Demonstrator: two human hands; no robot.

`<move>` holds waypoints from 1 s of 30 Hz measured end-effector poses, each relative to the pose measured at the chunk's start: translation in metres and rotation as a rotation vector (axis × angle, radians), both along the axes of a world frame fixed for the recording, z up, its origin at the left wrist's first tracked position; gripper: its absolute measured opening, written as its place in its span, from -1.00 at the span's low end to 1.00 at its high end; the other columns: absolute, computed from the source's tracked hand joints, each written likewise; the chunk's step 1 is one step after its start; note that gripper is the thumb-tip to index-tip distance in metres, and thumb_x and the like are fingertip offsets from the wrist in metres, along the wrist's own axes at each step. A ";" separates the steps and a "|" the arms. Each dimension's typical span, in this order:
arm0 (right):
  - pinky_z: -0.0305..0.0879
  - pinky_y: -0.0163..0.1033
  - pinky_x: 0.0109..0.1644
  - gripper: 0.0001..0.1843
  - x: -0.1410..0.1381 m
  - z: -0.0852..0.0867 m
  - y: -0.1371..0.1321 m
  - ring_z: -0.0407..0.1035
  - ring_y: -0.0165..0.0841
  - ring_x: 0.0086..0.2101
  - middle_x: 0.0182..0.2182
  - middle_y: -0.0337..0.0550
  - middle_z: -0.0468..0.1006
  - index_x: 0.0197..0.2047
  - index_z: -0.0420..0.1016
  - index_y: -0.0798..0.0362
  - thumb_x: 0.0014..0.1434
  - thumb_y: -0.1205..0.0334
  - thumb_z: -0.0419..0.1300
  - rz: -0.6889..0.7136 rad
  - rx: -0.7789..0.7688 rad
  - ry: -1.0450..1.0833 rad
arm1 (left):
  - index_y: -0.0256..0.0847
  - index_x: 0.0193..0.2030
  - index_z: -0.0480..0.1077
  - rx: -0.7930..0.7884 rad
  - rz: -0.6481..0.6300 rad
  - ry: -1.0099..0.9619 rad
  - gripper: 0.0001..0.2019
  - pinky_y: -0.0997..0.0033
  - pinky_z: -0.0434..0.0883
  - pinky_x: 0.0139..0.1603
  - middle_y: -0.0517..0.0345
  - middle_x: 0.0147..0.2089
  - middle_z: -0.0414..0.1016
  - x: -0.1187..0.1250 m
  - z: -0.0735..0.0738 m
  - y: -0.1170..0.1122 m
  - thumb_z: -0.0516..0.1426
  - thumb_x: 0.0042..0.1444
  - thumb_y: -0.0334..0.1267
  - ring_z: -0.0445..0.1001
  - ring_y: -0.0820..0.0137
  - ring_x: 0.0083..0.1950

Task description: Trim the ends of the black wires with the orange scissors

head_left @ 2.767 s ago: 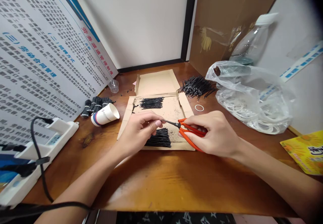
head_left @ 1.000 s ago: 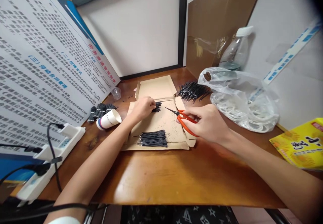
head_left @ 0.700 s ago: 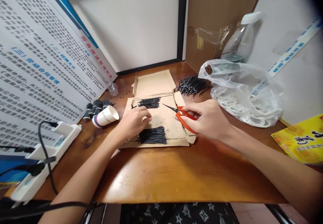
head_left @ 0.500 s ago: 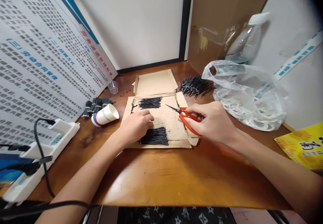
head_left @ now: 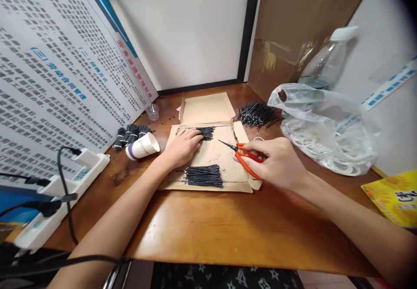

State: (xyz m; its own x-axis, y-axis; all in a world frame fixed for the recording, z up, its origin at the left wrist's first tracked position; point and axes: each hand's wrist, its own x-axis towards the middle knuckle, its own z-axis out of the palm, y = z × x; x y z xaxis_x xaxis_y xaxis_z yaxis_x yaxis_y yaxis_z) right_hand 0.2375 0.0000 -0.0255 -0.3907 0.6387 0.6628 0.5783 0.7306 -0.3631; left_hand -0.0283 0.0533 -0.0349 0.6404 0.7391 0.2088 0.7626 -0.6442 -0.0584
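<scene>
A flattened cardboard box (head_left: pixel 215 154) lies on the wooden table. It carries two piles of short black wire pieces: a far pile (head_left: pixel 206 132) and a near pile (head_left: pixel 204 177). My left hand (head_left: pixel 183 146) reaches onto the far pile, fingers curled over its left end; what they pinch is hidden. My right hand (head_left: pixel 277 162) grips orange-handled snips (head_left: pixel 245 156), blades pointing left over the cardboard, apart from both piles.
A loose heap of black wires (head_left: pixel 257 114) lies behind the box, bundled wires (head_left: pixel 130 133) and a tipped paper cup (head_left: pixel 143 146) to the left. A clear bag of rubber bands (head_left: pixel 325 128), a plastic bottle (head_left: pixel 325 61), a power strip (head_left: pixel 61 189) and a yellow packet (head_left: pixel 394 195) surround the work area.
My left hand has moved from the near pile up to the far pile. The right hand with the snips has stayed nearly in place.
</scene>
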 end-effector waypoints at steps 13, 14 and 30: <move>0.00 -0.34 -0.57 -0.78 0.001 0.000 -0.001 0.04 -0.52 -0.69 -0.72 -0.31 0.29 -0.50 0.48 0.13 0.12 0.23 0.16 0.007 0.022 -0.021 | -0.38 0.10 0.31 0.019 -0.012 -0.007 -0.70 0.14 0.25 0.16 -0.16 0.09 0.29 0.003 0.005 -0.017 -0.02 0.28 -0.34 0.22 0.14 0.13; 0.00 -0.34 -0.57 -0.79 0.001 0.000 0.000 0.04 -0.52 -0.69 -0.71 -0.31 0.29 -0.49 0.49 0.13 0.12 0.23 0.16 0.004 0.015 -0.023 | -0.37 0.11 0.30 0.017 -0.013 -0.019 -0.70 0.15 0.25 0.15 -0.16 0.09 0.29 0.004 0.008 -0.022 -0.03 0.29 -0.34 0.23 0.15 0.12; 0.01 -0.34 -0.56 -0.79 0.001 -0.009 0.002 0.08 -0.52 -0.68 -0.69 -0.29 0.36 -0.48 0.52 0.17 0.11 0.24 0.18 -0.001 0.010 -0.051 | -0.29 -0.31 0.44 -0.392 -0.173 -0.115 -0.89 0.40 0.32 -0.18 0.07 -0.28 0.40 0.029 0.031 -0.062 0.09 0.21 -0.42 0.36 0.36 -0.23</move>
